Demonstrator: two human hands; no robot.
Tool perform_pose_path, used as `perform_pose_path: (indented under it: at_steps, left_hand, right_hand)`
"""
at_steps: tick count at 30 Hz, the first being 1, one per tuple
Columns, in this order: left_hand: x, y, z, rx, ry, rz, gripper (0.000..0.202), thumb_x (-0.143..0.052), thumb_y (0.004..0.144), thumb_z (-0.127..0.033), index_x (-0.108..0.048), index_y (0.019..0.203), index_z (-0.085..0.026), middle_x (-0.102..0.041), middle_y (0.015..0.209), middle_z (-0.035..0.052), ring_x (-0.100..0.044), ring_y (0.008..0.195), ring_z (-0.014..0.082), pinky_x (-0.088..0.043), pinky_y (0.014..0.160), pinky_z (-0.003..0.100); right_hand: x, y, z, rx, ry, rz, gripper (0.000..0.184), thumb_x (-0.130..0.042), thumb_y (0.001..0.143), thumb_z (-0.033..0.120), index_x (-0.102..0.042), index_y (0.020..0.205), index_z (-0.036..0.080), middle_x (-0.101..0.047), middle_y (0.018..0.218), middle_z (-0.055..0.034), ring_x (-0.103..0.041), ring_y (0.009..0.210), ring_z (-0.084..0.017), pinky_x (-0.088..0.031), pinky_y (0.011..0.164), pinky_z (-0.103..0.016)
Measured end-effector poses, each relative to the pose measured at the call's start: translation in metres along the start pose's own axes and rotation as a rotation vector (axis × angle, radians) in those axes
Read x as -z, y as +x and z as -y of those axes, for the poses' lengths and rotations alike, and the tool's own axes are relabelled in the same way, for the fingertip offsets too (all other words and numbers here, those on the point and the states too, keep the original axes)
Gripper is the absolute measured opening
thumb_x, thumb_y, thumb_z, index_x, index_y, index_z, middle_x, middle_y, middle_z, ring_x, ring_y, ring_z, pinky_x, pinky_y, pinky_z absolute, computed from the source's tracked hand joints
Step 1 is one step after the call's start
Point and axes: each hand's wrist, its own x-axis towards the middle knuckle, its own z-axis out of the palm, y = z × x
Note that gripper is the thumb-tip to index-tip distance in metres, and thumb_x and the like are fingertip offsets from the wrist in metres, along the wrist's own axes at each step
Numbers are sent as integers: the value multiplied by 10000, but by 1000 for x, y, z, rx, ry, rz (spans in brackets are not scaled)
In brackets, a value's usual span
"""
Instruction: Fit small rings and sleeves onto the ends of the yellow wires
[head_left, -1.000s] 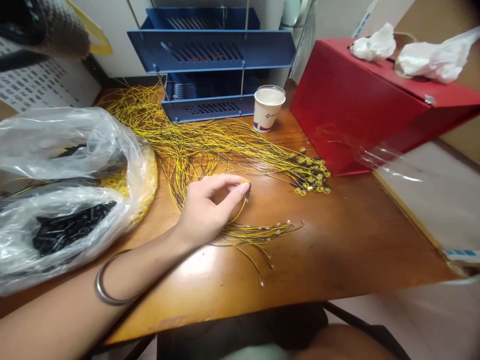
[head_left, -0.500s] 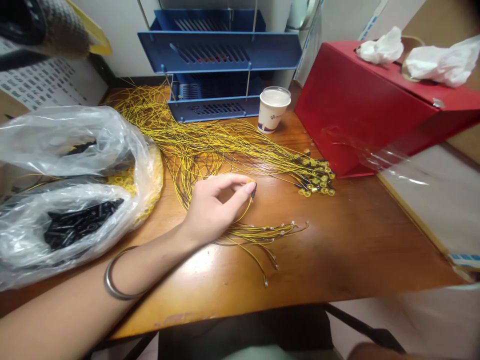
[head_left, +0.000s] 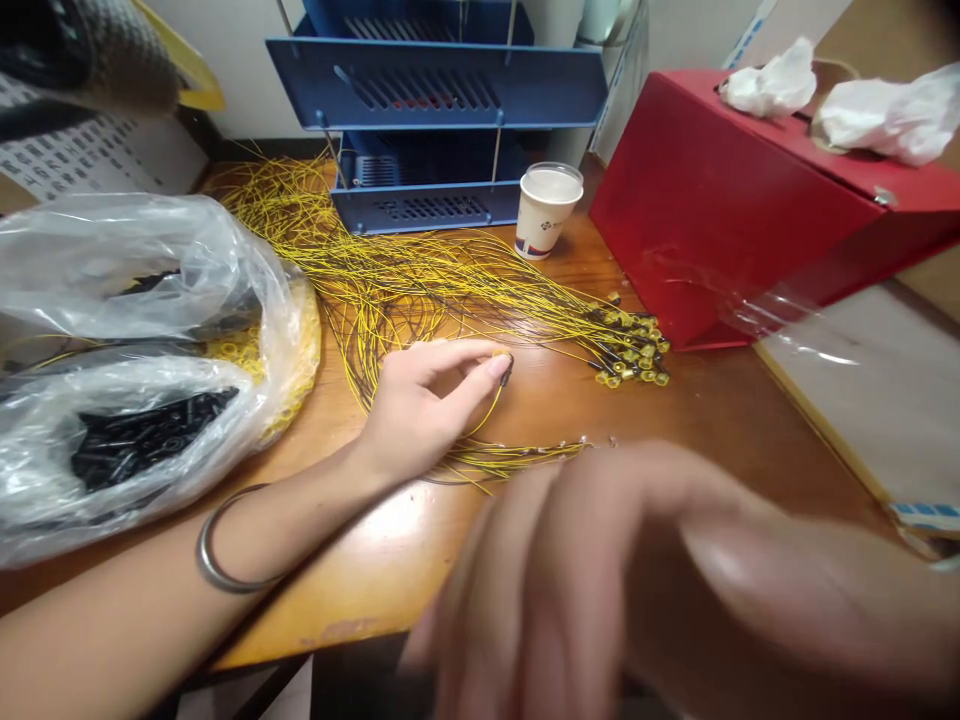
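Observation:
My left hand [head_left: 420, 405] is closed in a pinch over the middle of the table. Between thumb and index finger is the end of a yellow wire [head_left: 491, 408], with a small dark sleeve at its tip. Just below this hand lies a bunch of loose yellow and black wires [head_left: 517, 458] with small bare-looking ends. My right hand [head_left: 592, 560] looms large and motion-smeared in the lower right foreground, its fingers pointing down. Whether it holds anything cannot be made out. It covers part of the loose wires.
A long bundle of yellow and black wires [head_left: 420, 275] crosses the table, ending in yellow-capped tips [head_left: 637, 355]. A plastic bag [head_left: 285, 300] with black sleeves [head_left: 142, 440] and yellow rings [head_left: 292, 395] stands left. Behind are blue trays [head_left: 450, 90], a paper cup [head_left: 546, 215] and a red box [head_left: 720, 220].
My right hand has come into view from the lower right and now hides part of the loose wires. My left hand keeps its pinch on the wire. The camera view has shifted slightly.

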Motion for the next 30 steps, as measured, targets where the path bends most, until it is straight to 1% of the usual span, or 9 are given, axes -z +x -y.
perform_pose_path:
  at_steps: [3, 6, 7, 10, 12, 15, 20, 24, 30]
  left_hand:
    - [1, 1, -2, -42, 2, -22, 172, -664, 867, -270, -772, 954, -169, -769, 796, 33, -671, 659, 138, -514, 649, 252]
    - [1, 2, -3, -36, 53, -57, 192, -657, 867, -263, -778, 992, -181, -776, 816, 33, -673, 666, 146, -513, 649, 258]
    - [1, 2, -3, -32, 72, -72, 201, -653, 870, -268, -777, 1006, -188, -775, 812, 31, -672, 662, 146, -512, 641, 256]
    - [1, 2, -1, -50, 83, -101, 215, -642, 881, -287, -776, 1029, -209, -766, 769, 19, -653, 622, 136, -500, 614, 250]
    - [1, 1, 1, -57, 75, -94, 214, -639, 888, -300, -775, 1037, -228, -759, 746, 7, -638, 603, 127, -492, 604, 248]
    - [2, 0, 4, -73, 97, -53, 224, -625, 906, -298, -761, 1075, -246, -756, 743, -2, -623, 607, 121, -480, 620, 255]
    - [4, -1, 6, -208, 114, 19, 272, -613, 918, -190, -714, 1167, -231, -741, 717, -23, -587, 599, 89, -438, 649, 240]
    - [4, 0, 5, -298, 165, 22, 269, -614, 915, -175, -710, 1165, -194, -726, 710, -15, -574, 590, 85, -409, 641, 249]
    - [6, 1, 7, -300, 149, 43, 267, -634, 897, -161, -713, 1151, -144, -711, 709, 7, -560, 585, 90, -401, 623, 255]
  right_hand:
    - [19, 13, -5, -67, 257, -365, 250, -500, 960, 261, -701, 813, 235, -667, 763, -21, -640, 722, -157, -539, 667, -274]
    - [41, 32, -32, -124, 105, -551, 173, -636, 891, 281, -640, 745, 186, -584, 621, 3, -512, 530, -106, -428, 517, -241]
    - [46, 38, -42, -136, 56, -546, 187, -659, 880, 305, -625, 745, 180, -565, 609, 12, -475, 503, -92, -388, 489, -234]
    - [53, 47, -67, -107, 26, -398, 306, -603, 920, 421, -599, 745, 170, -550, 623, 22, -406, 477, -71, -328, 463, -232]
    - [51, 48, -74, -98, 30, -285, 344, -541, 959, 421, -580, 729, 169, -498, 593, 39, -368, 476, -70, -308, 476, -238]
    - [47, 44, -76, -80, 23, -195, 392, -472, 998, 373, -520, 664, 173, -439, 553, 51, -353, 489, -81, -308, 517, -252]
    - [49, 37, -77, -102, 1, -149, 371, -436, 1017, 347, -570, 723, 164, -432, 581, 52, -363, 512, -80, -324, 552, -248]
    - [47, 33, -82, -88, 8, -153, 383, -432, 1017, 350, -544, 709, 154, -465, 644, 35, -399, 549, -71, -339, 552, -231]
    - [45, 32, -91, -98, 110, -136, 373, -413, 1024, 332, -524, 717, 152, -448, 630, 39, -391, 540, -64, -332, 522, -212]
